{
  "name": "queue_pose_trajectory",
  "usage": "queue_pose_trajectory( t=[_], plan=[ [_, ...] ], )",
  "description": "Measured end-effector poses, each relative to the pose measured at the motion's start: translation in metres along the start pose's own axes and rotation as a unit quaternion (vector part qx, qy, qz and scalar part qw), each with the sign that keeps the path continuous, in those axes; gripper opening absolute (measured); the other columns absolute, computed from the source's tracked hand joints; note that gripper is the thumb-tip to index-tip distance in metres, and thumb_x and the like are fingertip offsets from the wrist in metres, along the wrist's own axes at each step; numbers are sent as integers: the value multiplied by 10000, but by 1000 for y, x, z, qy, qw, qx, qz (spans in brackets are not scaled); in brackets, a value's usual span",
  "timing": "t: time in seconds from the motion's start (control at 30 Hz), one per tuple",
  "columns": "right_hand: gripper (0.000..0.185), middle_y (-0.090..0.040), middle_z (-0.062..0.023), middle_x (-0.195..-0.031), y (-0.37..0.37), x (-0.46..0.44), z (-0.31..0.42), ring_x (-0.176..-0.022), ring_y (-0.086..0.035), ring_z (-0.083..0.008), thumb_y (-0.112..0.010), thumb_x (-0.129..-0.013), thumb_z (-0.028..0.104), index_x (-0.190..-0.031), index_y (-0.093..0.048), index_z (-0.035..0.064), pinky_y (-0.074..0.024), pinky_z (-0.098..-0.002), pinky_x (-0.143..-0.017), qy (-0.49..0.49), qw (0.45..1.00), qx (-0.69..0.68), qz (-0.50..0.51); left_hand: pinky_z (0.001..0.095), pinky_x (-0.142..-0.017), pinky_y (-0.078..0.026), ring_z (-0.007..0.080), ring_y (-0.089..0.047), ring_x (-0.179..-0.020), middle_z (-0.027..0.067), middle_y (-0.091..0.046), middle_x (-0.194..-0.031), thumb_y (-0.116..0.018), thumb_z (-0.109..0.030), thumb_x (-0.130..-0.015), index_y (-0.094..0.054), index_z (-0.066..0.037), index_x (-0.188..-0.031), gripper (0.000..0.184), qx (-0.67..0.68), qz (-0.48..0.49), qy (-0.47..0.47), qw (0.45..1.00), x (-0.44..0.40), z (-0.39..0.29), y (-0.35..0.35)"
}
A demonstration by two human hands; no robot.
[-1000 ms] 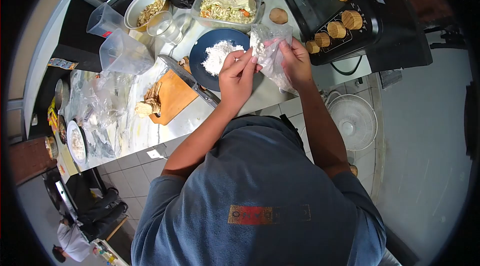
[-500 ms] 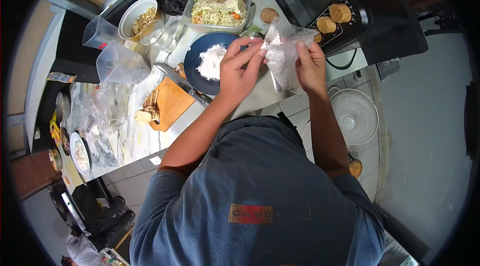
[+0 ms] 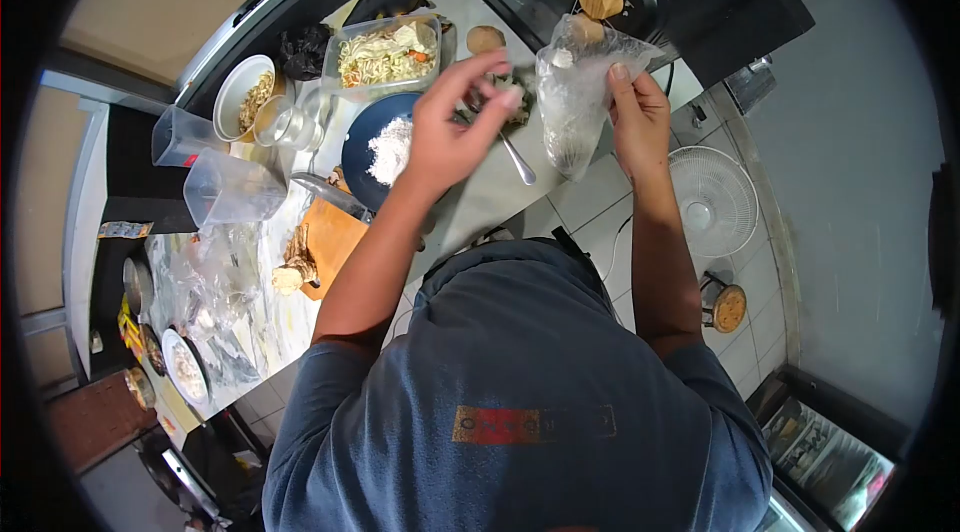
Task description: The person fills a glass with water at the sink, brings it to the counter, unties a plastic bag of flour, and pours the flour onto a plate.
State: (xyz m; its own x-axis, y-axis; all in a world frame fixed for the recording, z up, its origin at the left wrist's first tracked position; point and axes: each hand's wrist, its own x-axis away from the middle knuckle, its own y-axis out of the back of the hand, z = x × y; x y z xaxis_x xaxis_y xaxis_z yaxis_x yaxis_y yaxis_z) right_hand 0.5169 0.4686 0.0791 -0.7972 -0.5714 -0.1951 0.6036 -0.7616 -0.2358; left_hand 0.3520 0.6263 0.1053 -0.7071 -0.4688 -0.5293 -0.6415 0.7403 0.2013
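Observation:
My right hand (image 3: 640, 122) pinches the upper edge of a clear plastic bag (image 3: 580, 97), which hangs over the counter's front edge with a little white powder inside. My left hand (image 3: 455, 132) is empty, thumb and fingers apart and slightly blurred, with white on the fingertips. It is held over the right side of a dark blue plate (image 3: 353, 154) bearing a heap of white powder (image 3: 388, 150). Beside that hand, a spoon (image 3: 518, 160) lies with its handle toward me; its other end is hidden.
A knife (image 3: 335, 195) lies by a wooden cutting board (image 3: 338, 232). Behind stand a plastic tub of shredded vegetables (image 3: 385, 60), a bowl (image 3: 232, 97) and clear containers (image 3: 232, 190). A black oven (image 3: 690, 12) is at the back right; a fan (image 3: 705, 197) is below.
My left hand has let go of the bag and moved left. My right hand still holds the bag, which now hangs down. The view has shifted, too.

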Motion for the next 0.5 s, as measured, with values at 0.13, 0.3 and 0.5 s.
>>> queue_pose_trajectory(
  t=[0.13, 0.3, 0.5],
  plan=[
    [243, -656, 33, -861, -4, 1, 5, -742, -527, -15, -586, -996, 241, -1015, -685, 20, -409, -178, -667, -16, 1000, 18, -5, 290, -865, -471, 116, -614, -917, 57, -710, -1021, -626, -72, -907, -546, -29, -1261, 365, -64, 60, 146, 985, 31, 22, 55],
    [234, -669, 0, -971, -4, -2, 4, -826, -577, -58, -583, -997, 213, -1094, -672, 19, -459, -214, -734, -27, 999, 22, 28, 400, -832, -502, 263, -659, -981, 73, -725, -964, -619, -92, -804, -556, -80, -1255, 455, -483, 281, 195, 806, 75, 49, 106],
    [237, -670, 4, -976, -7, -5, 8, -812, -574, -57, -588, -994, 209, -1108, -673, 20, -457, -219, -729, -27, 998, 52, 21, 428, -938, -437, 308, -613, -1026, 54, -724, -1015, -623, -115, -699, -359, -245, -1470, 826, -248, 221, 321, 887, 65, 23, 107]
  ],
)
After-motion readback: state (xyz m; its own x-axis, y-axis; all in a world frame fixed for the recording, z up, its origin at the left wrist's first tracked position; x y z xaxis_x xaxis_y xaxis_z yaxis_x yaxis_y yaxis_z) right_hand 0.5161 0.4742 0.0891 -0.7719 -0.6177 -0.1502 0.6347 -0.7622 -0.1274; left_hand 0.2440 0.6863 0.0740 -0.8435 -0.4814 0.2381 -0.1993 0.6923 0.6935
